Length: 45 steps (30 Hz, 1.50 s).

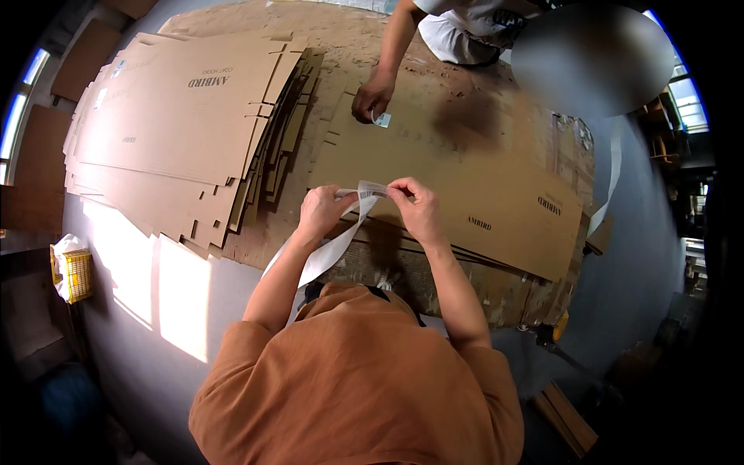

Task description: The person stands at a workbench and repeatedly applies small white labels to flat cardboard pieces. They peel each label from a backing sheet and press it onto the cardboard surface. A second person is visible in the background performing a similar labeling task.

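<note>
A long white strip of labels (329, 254) is stretched between my hands, above the near edge of the work surface. My left hand (323, 211) pinches it on one side, and from there the strip trails down toward my lap. With thumb and finger, my right hand (418, 208) grips the end, where a label with dark print shows. Beneath and beyond my hands lies a flat brown cardboard sheet (504, 198) with dark printing. Across from me, a co-worker's hand (375, 97) holds a small white label over the same sheet.
At the left rises a tall stack of flat cardboard sheets (178, 116) with slotted edges. A yellow basket (76, 275) with white material hangs at the far left. Another white strip (616, 167) dangles off the right side. Cardboard pieces (564, 418) are on the floor at lower right.
</note>
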Motion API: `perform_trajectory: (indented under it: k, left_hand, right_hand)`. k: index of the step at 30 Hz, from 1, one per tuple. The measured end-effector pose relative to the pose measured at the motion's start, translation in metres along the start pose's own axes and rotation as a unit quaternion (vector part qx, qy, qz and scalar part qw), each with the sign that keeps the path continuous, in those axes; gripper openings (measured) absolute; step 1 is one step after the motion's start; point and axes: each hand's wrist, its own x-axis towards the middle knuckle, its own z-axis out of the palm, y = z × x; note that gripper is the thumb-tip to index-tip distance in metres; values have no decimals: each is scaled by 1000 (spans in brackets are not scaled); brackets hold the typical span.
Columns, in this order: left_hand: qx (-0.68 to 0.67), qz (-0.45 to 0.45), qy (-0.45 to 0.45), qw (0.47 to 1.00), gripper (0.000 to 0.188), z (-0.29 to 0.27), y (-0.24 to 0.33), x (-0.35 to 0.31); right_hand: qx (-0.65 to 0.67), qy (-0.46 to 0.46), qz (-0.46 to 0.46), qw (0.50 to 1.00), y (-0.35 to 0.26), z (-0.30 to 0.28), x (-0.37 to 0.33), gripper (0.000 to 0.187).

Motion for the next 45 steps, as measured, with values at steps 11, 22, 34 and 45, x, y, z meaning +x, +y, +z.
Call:
perform_trajectory:
  k: [11,22,34,45]
  left_hand:
    - [-44,-105,-61,992,27,50,-86,28]
    - [-25,-116,-56,991,29,47,-81,32]
    - [2,-124,-75,990,29,52,-90,33]
    - [-25,-120,-79,989,28,53,-92,32]
  right_hand:
    - [-22,27,201,979,122,12,107,17]
    - [-93,29,183,978,156,41,149,19]
    - [-143,42,205,967,145,52,161,18]
    - [-319,17,152,935,141,65,163,25]
